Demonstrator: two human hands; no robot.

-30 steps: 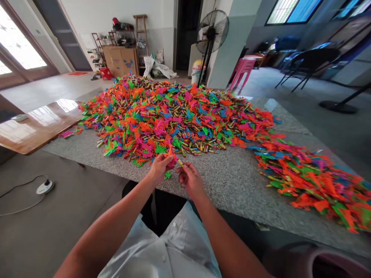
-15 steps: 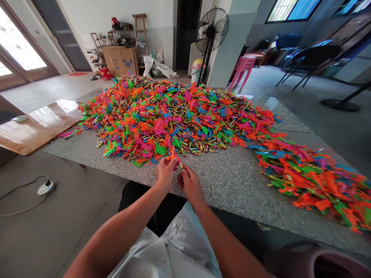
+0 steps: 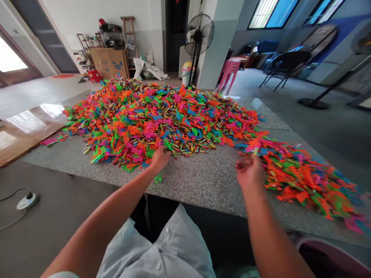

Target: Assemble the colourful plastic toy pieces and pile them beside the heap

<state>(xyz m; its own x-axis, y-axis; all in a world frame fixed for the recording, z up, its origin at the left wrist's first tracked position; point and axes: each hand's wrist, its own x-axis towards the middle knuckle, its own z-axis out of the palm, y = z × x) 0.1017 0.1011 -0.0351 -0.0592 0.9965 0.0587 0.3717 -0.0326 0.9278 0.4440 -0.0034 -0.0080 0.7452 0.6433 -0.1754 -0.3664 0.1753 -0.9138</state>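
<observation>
A big heap of small plastic pieces in orange, pink, green and blue, mixed with little tubes, covers the far half of the granite table. A second, flatter pile lies to the right. My left hand reaches to the near edge of the big heap, its fingertips among the pieces and hidden. My right hand, blurred by motion, is at the left edge of the right pile, fingers pinched on a small yellowish piece. One loose green piece lies by my left wrist.
A glossy wooden table adjoins on the left. A power strip with its cord lies on the floor. A pink basin rim shows at bottom right. A standing fan, pink stool and black chair stand behind.
My hands, together in front of me on an orange piece, have parted. The right swung right to the side pile; the left went forward to the big heap. The view shifted right.
</observation>
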